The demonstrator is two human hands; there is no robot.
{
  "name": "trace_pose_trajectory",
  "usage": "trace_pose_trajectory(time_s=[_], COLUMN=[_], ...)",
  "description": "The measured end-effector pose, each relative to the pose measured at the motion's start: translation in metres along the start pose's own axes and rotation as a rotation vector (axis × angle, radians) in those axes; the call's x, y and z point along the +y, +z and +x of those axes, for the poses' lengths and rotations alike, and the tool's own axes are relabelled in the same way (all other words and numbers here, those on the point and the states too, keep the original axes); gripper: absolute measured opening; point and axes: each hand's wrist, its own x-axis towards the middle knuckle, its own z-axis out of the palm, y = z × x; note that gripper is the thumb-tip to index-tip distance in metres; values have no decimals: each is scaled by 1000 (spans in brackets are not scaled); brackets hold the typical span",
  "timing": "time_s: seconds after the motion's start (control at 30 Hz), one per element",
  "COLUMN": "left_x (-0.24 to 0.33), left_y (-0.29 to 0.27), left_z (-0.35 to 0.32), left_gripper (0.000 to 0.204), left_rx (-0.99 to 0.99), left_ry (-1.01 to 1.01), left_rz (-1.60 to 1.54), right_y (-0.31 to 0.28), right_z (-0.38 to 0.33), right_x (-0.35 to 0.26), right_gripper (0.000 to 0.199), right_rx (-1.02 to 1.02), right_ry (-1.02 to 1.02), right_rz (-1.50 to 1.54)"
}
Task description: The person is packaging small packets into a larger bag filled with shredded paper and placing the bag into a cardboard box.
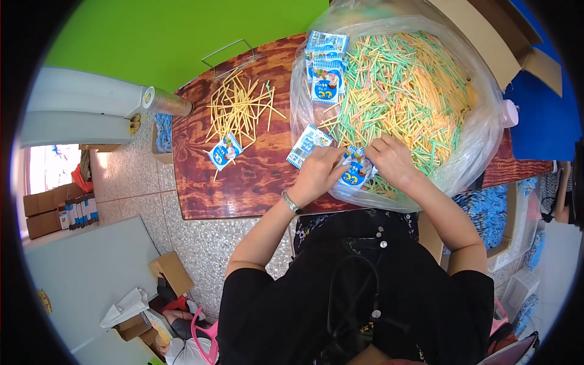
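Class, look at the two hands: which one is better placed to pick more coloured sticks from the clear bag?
Probably the right hand: it already rests at the edge of the heap of coloured sticks, while the left hand steadies the small blue-and-white packet.

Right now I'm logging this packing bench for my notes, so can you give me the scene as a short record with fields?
Surface: dark wooden table
Left hand: grips the left edge of a small blue-and-white packet
Right hand: holds the same packet from the right
Bag: big clear plastic bag full of green, yellow and pink sticks
Stack: blue packets on the bag's left side
Loose on table: pile of yellow sticks; two single packets
Wrist: metal band on the left
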Motion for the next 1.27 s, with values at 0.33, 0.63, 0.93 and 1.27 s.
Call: trace_pose_trajectory(time_s=[0.33,0.63,0.93,1.27], left_x=[9,61,42,21], left_y=[18,2,26,26], left_z=[5,53,59,56], left_gripper=[15,10,15,34], left_rx=[-58,-152,-147,-42], left_ry=[-231,-425,-415,-257], left_rz=[-442,-523,-639,-639], right_y=[-41,-73,-89,-85], right_z=[-3,-12,-13,-25], right_x=[3,15,32,217], right_gripper=[13,14,27,21], right_rx=[58,176,155,251], right_ry=[116,81,77,716], right_rz=[680,659,704,399])
